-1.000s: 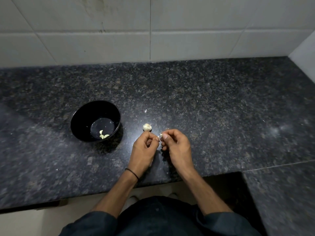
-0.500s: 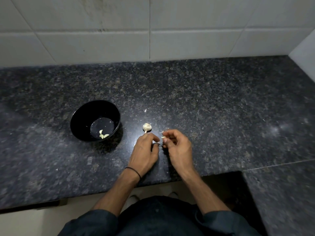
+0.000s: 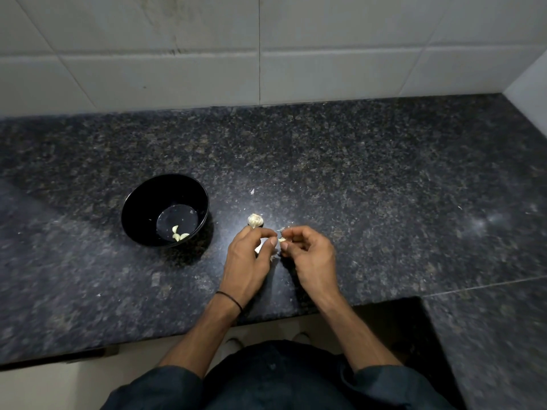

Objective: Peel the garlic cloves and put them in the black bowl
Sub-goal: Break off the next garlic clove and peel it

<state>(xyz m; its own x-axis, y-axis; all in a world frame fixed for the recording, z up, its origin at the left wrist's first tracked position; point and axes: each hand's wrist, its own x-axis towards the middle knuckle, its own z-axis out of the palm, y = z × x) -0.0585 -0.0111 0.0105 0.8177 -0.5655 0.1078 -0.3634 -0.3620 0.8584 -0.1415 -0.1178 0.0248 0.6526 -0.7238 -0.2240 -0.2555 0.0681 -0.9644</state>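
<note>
We hold a clove pinched between our two hands, just above the desk and near its front edge. Our left hand is curled, with thumb and forefinger closed on the clove's left side. Our right hand is curled too, nipping the right side. Pale skin shows at the fingertips, so we judge the peeling is under way but not finished. The clove is too small for us to tell how its long axis runs.

The bowl stands on the desk to the left of both hands and a little farther back, apart from them. A few peeled cloves lie on its bottom. The left hand is the nearer one, so once the skin is off, we think the clove should travel leftward in that hand and over the near rim. The bulb sits just beyond the left fingertips and could be knocked on the way. A scrap of skin lies farther back.
</note>
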